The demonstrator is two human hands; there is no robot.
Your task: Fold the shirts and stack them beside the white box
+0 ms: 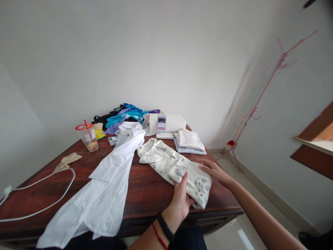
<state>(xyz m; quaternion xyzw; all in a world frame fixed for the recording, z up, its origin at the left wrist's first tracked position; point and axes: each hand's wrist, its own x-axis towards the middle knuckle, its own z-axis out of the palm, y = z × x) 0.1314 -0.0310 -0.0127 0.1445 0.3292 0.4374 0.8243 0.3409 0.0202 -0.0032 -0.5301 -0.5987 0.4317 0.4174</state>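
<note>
A cream garment printed with grey cartoon cats [162, 159] lies on the brown table, its near end folded over into a thick flap. My left hand [180, 199] grips that folded end, thumb on top and fingers tucked beneath the cloth. At the fold's right edge, my right hand [214, 172] rests with its fingers stretched out against the fabric. Left of the garment, a long white shirt [111, 173] spreads across the table and hangs over the front edge. Beyond the right hand sits a small stack of folded clothes [191, 140], cream over light blue.
A heap of blue, purple and black clothes [127, 116] lies at the back beside a white box [171, 121]. On the left are a plastic cup with a straw [90, 139], a beige cloth [68, 161] and a white cable [69, 187]. A pink coat stand [260, 93] stands right.
</note>
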